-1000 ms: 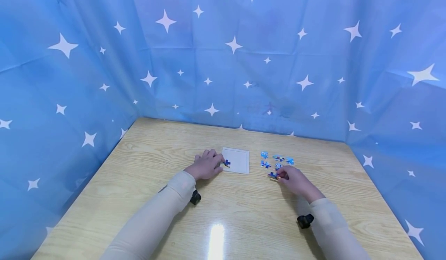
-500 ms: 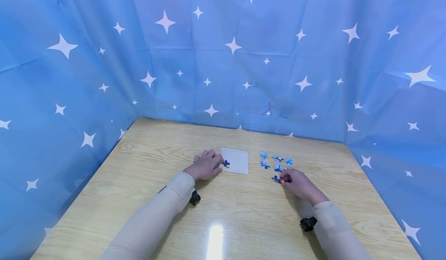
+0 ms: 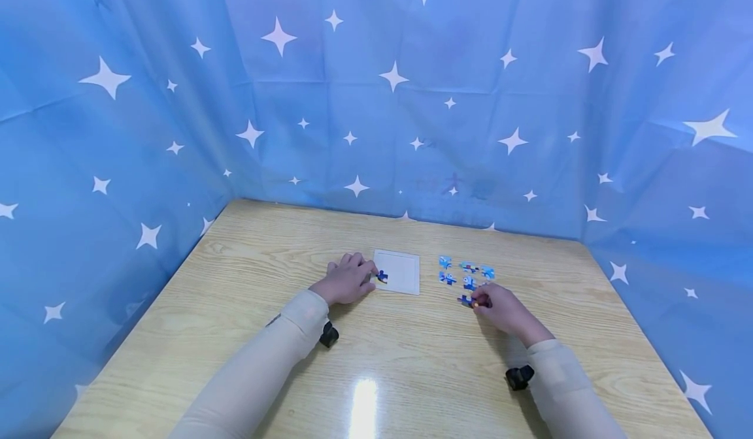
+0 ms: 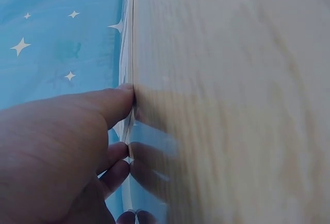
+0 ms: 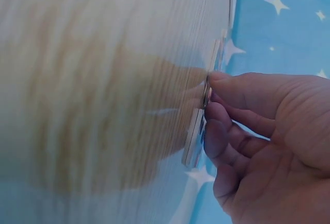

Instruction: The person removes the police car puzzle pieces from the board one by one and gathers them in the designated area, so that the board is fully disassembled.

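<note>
My left hand (image 3: 346,279) rests at the left side of a square white puzzle board (image 3: 404,272), its thumb and fingertips touching the edge. One dark blue jigsaw piece (image 3: 382,276) lies by that edge. To the right, my right hand (image 3: 497,303) pinches a blue jigsaw piece (image 3: 466,301) at tabletop level. In the right wrist view the thumb and fingers of this hand (image 5: 258,126) meet at a thin piece, with a thicker piece edge (image 5: 193,137) close beside it. The left wrist view shows my left thumb (image 4: 121,100) against the board's thin edge.
Several loose blue jigsaw pieces (image 3: 447,278) lie right of the board, just beyond my right hand. Blue star-patterned cloth (image 3: 376,99) encloses the wooden table (image 3: 282,243) at the back and sides. Light glares off the near tabletop.
My right hand has shifted slightly right and nearer, drawing the pinched jigsaw piece away from the other pieces, then a touch back left. My left hand has stayed at the board.
</note>
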Motion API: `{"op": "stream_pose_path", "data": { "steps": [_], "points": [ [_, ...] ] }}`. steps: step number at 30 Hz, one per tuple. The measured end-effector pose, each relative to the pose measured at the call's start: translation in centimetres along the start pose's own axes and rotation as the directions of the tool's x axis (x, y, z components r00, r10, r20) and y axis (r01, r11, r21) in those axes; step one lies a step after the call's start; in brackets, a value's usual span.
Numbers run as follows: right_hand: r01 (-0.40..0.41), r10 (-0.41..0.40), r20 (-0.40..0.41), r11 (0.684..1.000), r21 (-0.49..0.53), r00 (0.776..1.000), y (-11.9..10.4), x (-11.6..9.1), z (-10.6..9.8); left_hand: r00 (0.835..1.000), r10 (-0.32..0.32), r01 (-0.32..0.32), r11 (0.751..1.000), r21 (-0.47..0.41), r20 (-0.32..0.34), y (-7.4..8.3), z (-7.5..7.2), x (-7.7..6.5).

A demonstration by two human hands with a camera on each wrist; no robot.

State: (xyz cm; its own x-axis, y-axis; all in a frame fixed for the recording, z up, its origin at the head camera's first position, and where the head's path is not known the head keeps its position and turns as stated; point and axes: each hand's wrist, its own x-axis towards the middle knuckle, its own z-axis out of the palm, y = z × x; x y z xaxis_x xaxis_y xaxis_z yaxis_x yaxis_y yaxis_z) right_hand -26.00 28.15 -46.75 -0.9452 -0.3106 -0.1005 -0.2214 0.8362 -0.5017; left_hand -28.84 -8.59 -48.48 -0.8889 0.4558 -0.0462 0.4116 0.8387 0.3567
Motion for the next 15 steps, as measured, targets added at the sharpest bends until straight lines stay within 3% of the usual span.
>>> {"op": "stream_pose_path", "data": {
  "steps": [11,15],
  "points": [
    [-0.008,0.008,-0.010,1.000,-0.004,1.000,-0.2,0.1,-0.5,1.000,0.001,-0.001,1.000,-0.003,0.008,0.3,-0.3,-0.1],
    [0.043,-0.043,-0.022,0.999,0.028,0.999,-1.3,1.0,-0.4,1.000,-0.001,0.002,1.000,-0.016,0.008,0.2,-0.2,-0.2]
  ]
}}
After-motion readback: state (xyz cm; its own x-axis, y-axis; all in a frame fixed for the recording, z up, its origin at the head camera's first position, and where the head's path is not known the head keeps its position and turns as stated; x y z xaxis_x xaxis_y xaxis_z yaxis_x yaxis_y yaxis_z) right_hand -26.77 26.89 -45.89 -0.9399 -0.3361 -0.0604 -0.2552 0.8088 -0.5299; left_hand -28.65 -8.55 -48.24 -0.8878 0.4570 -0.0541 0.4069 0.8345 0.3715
